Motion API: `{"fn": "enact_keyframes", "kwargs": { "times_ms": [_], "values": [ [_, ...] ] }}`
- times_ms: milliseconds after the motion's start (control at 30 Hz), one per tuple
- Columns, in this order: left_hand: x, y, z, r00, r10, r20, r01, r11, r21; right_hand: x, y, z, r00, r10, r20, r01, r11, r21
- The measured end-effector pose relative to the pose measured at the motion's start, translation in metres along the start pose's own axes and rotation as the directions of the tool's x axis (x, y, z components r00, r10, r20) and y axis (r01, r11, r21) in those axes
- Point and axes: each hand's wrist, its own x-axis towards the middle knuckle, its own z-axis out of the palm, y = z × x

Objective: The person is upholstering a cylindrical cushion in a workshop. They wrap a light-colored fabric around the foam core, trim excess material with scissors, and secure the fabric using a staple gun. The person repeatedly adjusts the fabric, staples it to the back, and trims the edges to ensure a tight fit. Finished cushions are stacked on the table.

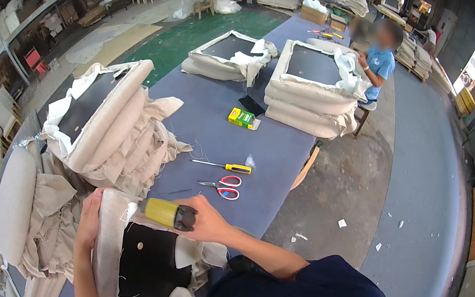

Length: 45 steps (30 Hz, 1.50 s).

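The right hand point(208, 218) is clenched around a yellow and black hand-held stapling tool point(170, 214), whose yellow body points toward the left hand and lies against the top edge of a beige fabric-covered cushion frame with a black backing panel point(144, 264). The left hand point(90, 218) grips the outer edge of that same frame, fingers curled over the beige cloth, so the frame sits between the two hands and directly below them, close to the body. Loose flaps of cream fabric fold over the black panel just under the right hand.

Beyond the left hand, a pile of similar beige upholstered frames point(111, 122) leans on the long grey-blue surface point(210, 125), with crumpled cloth spilling beside it. Just beyond the right hand, apart from it, lie a pair of red-handled scissors point(225, 187) and, a little farther, a screwdriver with a yellow handle point(225, 166). Farther again along the surface sits a small yellow and green cardboard box point(242, 118) with a flat black object point(252, 105) just behind it.

At the far end, well away from both hands, rest a single beige frame point(227, 57) and a stack of such frames point(311, 95). A person in a blue shirt point(380, 65) sits beside that stack, with hands on its cloth.
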Motion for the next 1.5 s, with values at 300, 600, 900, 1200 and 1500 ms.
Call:
{"fn": "enact_keyframes", "kwargs": {
  "times_ms": [300, 600, 900, 1200, 1500],
  "values": [
    [0.018, -0.02, -0.012, 0.995, -0.093, 0.028, 0.092, 0.995, 0.043, 0.019, 0.046, 0.064, 0.984, 0.17, 0.051, -0.171, 0.985, 0.003],
    [0.022, 0.008, 0.008, 0.987, 0.153, 0.047, -0.155, 0.829, 0.538, 0.03, 0.076, 0.079, 0.971, 0.227, 0.075, -0.223, 0.973, -0.052],
    [0.018, 0.019, 0.017, 0.946, 0.32, 0.056, -0.276, 0.704, 0.655, 0.038, 0.058, 0.067, 0.971, 0.24, 0.011, -0.238, 0.967, -0.095],
    [-0.009, 0.034, 0.033, 0.912, 0.404, 0.072, -0.35, 0.674, 0.65, 0.012, 0.051, 0.031, 0.946, 0.322, -0.037, -0.324, 0.943, -0.078],
    [-0.083, 0.067, 0.057, 0.892, 0.442, 0.09, -0.392, 0.66, 0.641, -0.108, 0.174, -0.042, 0.777, 0.612, 0.147, -0.458, 0.71, -0.535]
  ]
}}
